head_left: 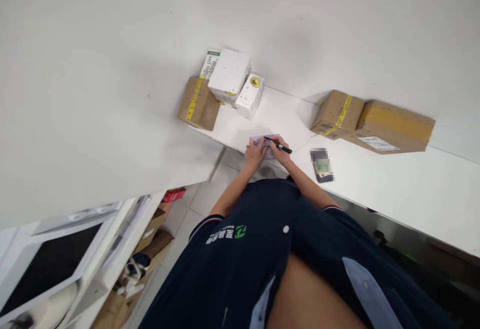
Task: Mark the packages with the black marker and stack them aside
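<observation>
- Brown cardboard makes up the taped box (195, 103) on my left and the pair on my right, a smaller carton (337, 114) touching a longer carton (397, 124); what they hold is hidden.
- White boxes crowd beside the left-hand cardboard: a large white box (229, 71), a slim avocado-printed box (250, 94) and, behind, a box lettered "Super Meal" (209, 64). I cannot see inside any of them.
- Under my hands, at the near edge of the white counter (412, 174), lies a purple sheet (270, 154), between the white boxes and a pixelated flat object (321, 165) on my right.
- With my left hand (255, 156) I touch the sheet's left part, fingers spread apart over it rather than closed round anything.
- In my right hand (280, 153) I have a black pen (282, 146) pinched narrowly between the fingers, tilted, its tip end toward the sheet and its back end sticking out to the right; whether the tip touches the sheet I cannot tell.
</observation>
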A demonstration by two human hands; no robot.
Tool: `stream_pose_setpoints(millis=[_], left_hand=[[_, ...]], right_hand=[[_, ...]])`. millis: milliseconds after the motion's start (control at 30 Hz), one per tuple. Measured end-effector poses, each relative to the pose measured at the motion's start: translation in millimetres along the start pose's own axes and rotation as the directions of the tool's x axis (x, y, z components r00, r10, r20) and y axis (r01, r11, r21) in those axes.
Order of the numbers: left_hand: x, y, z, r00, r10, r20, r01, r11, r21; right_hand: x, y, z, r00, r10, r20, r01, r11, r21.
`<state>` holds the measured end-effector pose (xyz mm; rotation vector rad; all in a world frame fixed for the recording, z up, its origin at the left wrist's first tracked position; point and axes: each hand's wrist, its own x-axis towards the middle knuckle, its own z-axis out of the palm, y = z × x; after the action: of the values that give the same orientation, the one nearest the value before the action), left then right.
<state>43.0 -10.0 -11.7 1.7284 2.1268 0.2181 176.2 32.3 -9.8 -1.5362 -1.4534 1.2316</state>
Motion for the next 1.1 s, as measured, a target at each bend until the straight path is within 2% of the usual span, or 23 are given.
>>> stream_pose_setpoints(millis=[300,467,533,633,700,767,833,900,967,1033,1100], left_hand=[[0,-1,2,1.0,-0.003,-0.002,0.003,1.0,-0.004],[1,-2,3,1.0,-0.001,-0.015,0.001,1.0,-0.009],[2,-3,4,1.0,-0.004,-0.02,0.003,1.0,-0.01],[2,-3,4,1.0,-0.008,-0.025,0.007,1.0,-0.028],[2,-3,4,1.0,-0.013,-0.028,0.011,0.999,-0.046],[2,-3,3,1.0,-0.015,-0.024,0.013,0.998,-0.06],[2,-2,2,1.0,-0.017,-0.018,0.016,0.998,-0.064],[1,-2,1,1.0,-0.014,-0.009,0.013,0.999,-0.051],[1,-2,0,1.0,-0.005,0.002,0.005,1.0,-0.021],[0,-2,0,1.0,-0.007,0.016,0.007,1.0,0.016],[-1,-2,0,0.999,-0.019,0.026,0.017,0.999,0.045]], right_hand=[[0,2,-1,1.0,-0.025,0.003,0.025,1.0,0.019],[-2,-1,-1,0.999,0.04,0.014,-0.041,0.995,0.093],[-3,-3,-3,0.996,0.083,-0.022,-0.079,0.984,0.162],[-5,-1,-12,0.979,0.154,-0.137,-0.116,0.961,0.253],[-5,5,-23,0.962,0.16,-0.222,-0.106,0.966,0.236],[-4,16,-37,0.963,0.092,-0.253,-0.074,0.994,0.081],[-3,29,-50,0.986,0.002,-0.168,-0.039,0.975,-0.22],[-2,42,-60,1.0,-0.006,-0.01,-0.001,0.843,-0.538],[-3,52,-64,0.994,0.058,0.092,0.03,0.671,-0.741],[-4,60,-64,0.988,0.101,0.115,0.042,0.543,-0.839],[-6,65,-63,0.986,0.117,0.115,0.046,0.476,-0.878]])
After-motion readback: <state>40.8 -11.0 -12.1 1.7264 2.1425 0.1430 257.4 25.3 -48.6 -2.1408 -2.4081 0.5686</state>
